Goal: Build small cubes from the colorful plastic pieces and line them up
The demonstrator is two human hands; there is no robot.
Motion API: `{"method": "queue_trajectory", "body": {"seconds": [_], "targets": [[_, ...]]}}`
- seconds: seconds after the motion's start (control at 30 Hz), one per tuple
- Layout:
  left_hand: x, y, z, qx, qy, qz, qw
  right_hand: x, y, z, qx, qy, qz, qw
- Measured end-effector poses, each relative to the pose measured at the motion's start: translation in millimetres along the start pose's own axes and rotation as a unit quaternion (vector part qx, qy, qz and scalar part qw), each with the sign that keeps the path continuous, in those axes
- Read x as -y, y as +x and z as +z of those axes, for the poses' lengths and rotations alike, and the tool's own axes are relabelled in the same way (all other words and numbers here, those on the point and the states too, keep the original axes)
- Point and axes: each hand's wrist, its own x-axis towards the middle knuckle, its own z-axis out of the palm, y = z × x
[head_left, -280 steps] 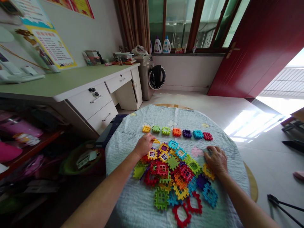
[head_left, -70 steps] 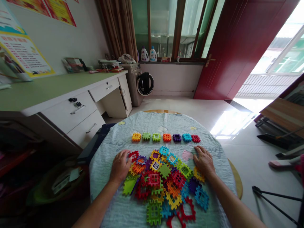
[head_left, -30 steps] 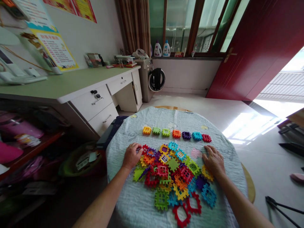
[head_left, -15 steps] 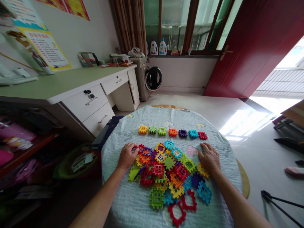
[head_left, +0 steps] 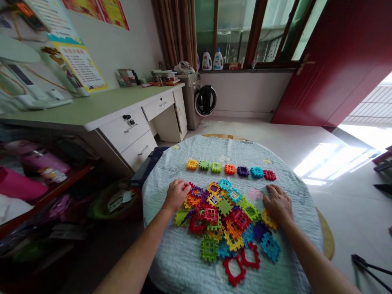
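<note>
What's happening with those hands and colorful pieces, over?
Left hand at red piece, grip unclear. Right hand open, palm down by yellow piece. Row of seven blocks beyond the heap. Heaped pieces overlap, might snag.

Tile pile (head_left: 225, 207) on the tablecloth (head_left: 183, 261), row of blocks (head_left: 230, 169) behind it, desk (head_left: 122, 97) left.

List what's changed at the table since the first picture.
Left hand let go of a yellow piece and moved left and back toward the person; its fingertips are now at a red piece. On the left side of the pile, a purple piece and an orange piece show where a white window piece was. Unchanged: right hand resting on the right, row of seven pieces.
</note>
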Motion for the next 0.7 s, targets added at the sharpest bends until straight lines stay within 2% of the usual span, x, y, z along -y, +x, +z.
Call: {"method": "queue_trajectory", "body": {"seconds": [0.07, 0.17, 0.27, 0.37, 0.43, 0.53, 0.6, 0.7], "targets": [[-12, -1, -1.5, 0.020, 0.044, 0.030, 0.998, 0, 0, 1, -0.001, -0.001, 0.001, 1.000], [-25, 6, -4.8, 0.137, 0.043, 0.099, 0.985, -1, 0, 2, -0.004, 0.001, -0.003, 1.000], [-31, 22, -6.9, 0.240, 0.033, 0.141, 0.960, -2, 0, 2, -0.009, 0.002, -0.005, 1.000], [-39, 37, -5.2, 0.284, 0.079, 0.148, 0.944, -2, 0, 3, -0.010, 0.005, -0.004, 1.000], [-46, 42, -3.2, 0.289, 0.128, 0.143, 0.938, -2, -1, 2, -0.011, 0.010, -0.004, 1.000], [-57, 43, -4.0, 0.263, 0.172, 0.146, 0.938, -1, -1, 1, -0.010, 0.018, -0.002, 1.000], [-62, 40, -9.2, 0.227, 0.163, 0.146, 0.949, -1, -1, 0, -0.010, 0.020, -0.002, 1.000], [-66, 29, -24.6, 0.187, 0.091, 0.125, 0.970, -1, -1, 0, -0.008, 0.021, 0.000, 1.000]]}}
